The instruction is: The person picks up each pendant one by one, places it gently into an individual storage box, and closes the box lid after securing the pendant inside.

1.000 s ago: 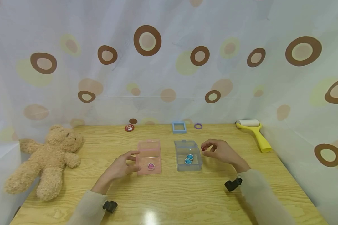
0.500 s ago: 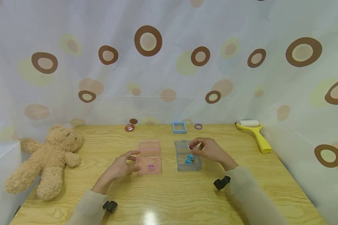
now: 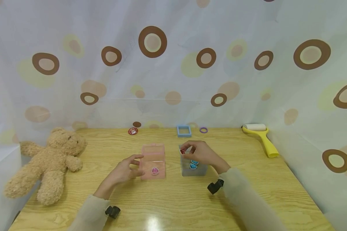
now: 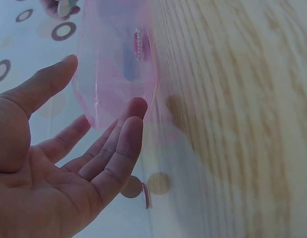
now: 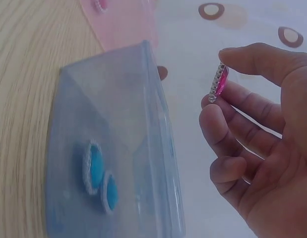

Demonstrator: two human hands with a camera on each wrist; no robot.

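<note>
In the head view, my right hand (image 3: 200, 153) is over the open clear-blue plastic box (image 3: 186, 172). Between thumb and fingertips it pinches a pinkish-red gem (image 5: 221, 84) with a beaded silver rim, held above the box. Two blue gems (image 5: 95, 167) with pale rims lie inside that box. To its left is an open clear-pink plastic box (image 3: 145, 176), where one pink gem (image 3: 155, 171) lies. My left hand (image 3: 123, 171) is at the left side of the pink box, fingers spread and holding nothing; its fingertips are close to the wall in the left wrist view.
A teddy bear (image 3: 50, 166) lies at the table's left. Along the back are a red round badge (image 3: 133, 131), a light-blue square frame (image 3: 184, 135) and a purple ring (image 3: 203, 130). A yellow-handled lint roller (image 3: 264, 138) lies at the back right, by the patterned curtain (image 3: 173, 64).
My right hand has moved left with the pinkish-red gem, from the right side of the blue box to over its left part. The left hand and both boxes have stayed in place.
</note>
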